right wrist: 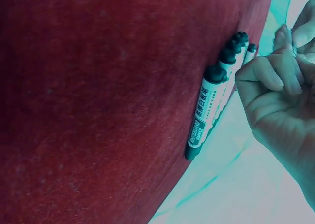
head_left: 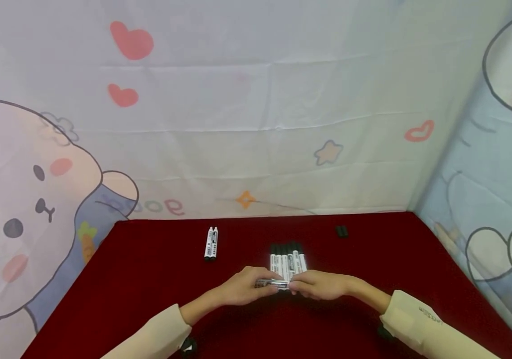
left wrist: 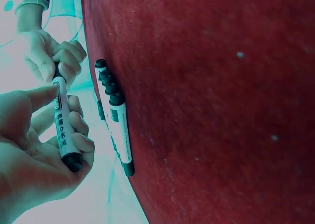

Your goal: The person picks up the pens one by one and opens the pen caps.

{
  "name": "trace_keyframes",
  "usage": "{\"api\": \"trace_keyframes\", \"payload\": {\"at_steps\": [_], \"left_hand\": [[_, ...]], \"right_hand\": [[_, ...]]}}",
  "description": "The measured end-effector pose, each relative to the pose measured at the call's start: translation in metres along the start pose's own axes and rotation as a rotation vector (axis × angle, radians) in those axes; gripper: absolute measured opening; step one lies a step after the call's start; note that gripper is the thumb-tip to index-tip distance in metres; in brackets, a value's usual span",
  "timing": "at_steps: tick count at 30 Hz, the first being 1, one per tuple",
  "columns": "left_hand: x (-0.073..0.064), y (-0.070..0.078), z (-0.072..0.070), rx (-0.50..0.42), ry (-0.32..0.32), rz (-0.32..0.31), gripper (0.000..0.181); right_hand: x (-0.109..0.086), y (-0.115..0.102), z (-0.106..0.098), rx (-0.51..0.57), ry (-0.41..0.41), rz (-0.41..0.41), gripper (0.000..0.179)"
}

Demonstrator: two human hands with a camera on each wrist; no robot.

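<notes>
Low over the near middle of the table, my left hand (head_left: pixel 244 286) holds a white whiteboard marker (left wrist: pixel 64 123) with black ends. Its fingers curl round the barrel and the thumb lies along it. From the other side, my right hand (head_left: pixel 323 285) pinches the marker's black cap (left wrist: pixel 57 72), as the left wrist view shows; in the right wrist view its own fingers hide most of that grip. Just beyond both hands lies a row of several whiteboard markers (right wrist: pixel 203 111), side by side, black caps pointing away from me.
Two white markers without caps (head_left: pixel 211 243), pale tips pointing away, lie together toward the back left of the red-covered table (head_left: pixel 157 279). Two loose black caps (head_left: pixel 341 231) sit side by side at the back right. A printed cloth (head_left: pixel 220 99) hangs behind the table.
</notes>
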State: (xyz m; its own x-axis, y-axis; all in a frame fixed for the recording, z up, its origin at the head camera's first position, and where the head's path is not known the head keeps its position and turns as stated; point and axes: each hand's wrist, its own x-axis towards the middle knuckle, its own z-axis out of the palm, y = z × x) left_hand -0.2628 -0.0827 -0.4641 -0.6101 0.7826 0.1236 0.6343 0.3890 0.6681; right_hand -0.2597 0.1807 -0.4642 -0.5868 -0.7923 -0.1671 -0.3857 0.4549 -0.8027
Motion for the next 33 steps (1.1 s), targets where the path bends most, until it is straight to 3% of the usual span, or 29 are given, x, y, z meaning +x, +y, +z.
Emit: {"api": "trace_keyframes", "payload": {"at_steps": [6, 12, 22, 33], "left_hand": [[-0.001, -0.003, -0.004, 0.033, 0.003, 0.093, 0.025], [-0.003, -0.006, -0.007, 0.035, -0.022, 0.110, 0.026], [-0.005, -0.006, -0.008, -0.009, -0.058, 0.111, 0.026], [-0.005, -0.006, -0.015, -0.062, -0.100, 0.036, 0.028]], "right_hand": [[-0.002, 0.003, 0.008, -0.003, 0.006, -0.098, 0.033], [-0.001, 0.006, 0.015, -0.042, 0.062, -0.154, 0.033], [-0.003, 0.006, 0.019, -0.092, 0.115, -0.176, 0.032], [0.000, 0.002, 0.017, -0.228, 0.177, -0.234, 0.029]]}}
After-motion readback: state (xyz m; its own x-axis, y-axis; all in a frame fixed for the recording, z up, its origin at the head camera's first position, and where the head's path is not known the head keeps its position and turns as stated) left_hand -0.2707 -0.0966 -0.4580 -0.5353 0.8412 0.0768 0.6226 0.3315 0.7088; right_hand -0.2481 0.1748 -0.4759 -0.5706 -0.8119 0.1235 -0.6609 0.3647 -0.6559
